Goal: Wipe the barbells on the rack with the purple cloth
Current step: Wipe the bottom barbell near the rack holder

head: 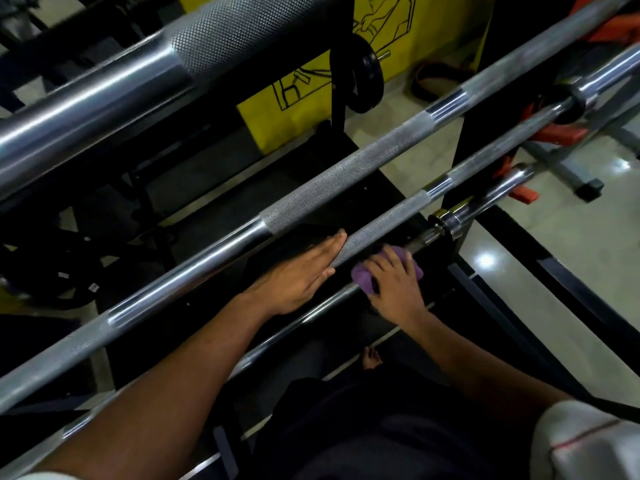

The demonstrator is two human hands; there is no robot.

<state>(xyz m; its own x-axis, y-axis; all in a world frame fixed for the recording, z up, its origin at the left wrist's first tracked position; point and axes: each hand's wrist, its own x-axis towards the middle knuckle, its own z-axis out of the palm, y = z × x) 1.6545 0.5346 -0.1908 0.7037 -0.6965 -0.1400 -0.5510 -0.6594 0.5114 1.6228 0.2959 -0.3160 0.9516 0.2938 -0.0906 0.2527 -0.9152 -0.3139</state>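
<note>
Nearest: pale sleeve at bottom right, dark trousers below, and a bare foot on the dark floor btwn the rack rails.

Both forearms reach fwd into the rack, a black steel frame w/ several chrome barbells lying across it on a diagonal, lower left to upper right.

Right hand sits on the purple cloth, fingers spread and curled over it, pressing the bunched cloth onto the lowest barbell. Cloth wraps the top of that bar, bulging out on both sides of the hand; how far under it goes, can't tell.

Left hand just beside it, to the left: flat, fingers straight and together, laid along the next barbell up, fingertips at the start of its knurled part. Not gripping anything.

Above that, a longer barbell w/ a knurled mid section crosses the whole view. Closest to the head cam, upper left, a thick blurred bar.

Further back: black weight plate hung on a peg, yellow banner w/ black line art behind it, orange pieces at right, glossy pale floor tiles.
</note>
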